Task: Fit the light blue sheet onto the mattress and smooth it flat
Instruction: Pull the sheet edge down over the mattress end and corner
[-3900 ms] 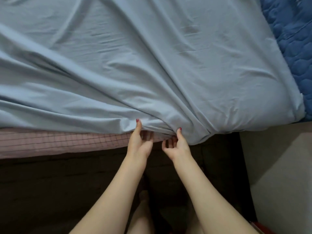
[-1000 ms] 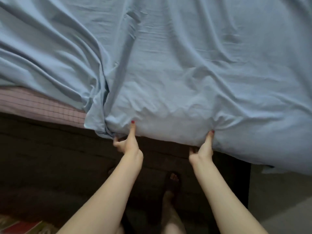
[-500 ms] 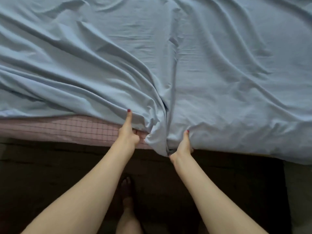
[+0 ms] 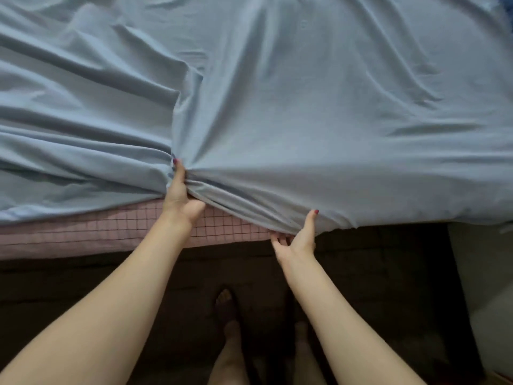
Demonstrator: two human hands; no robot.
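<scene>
While the sheet (image 4: 305,112) is spread wrinkled over the mattress (image 4: 83,234), its near hem is pinched by the left hand (image 4: 180,195) and right hand (image 4: 299,240), untucked at left, smoothing judged outstanding.

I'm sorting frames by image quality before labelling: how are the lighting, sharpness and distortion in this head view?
Head view: dim, soft, even light, no glare; the light blue sheet reads clearly, folds gently shaded. The floor below the mattress side is nearly black, feet barely visible. Slight motion blur around the left hand and right hand, each with a grip on the hem. Wide-angle stretching enlarges the forearms.
</scene>
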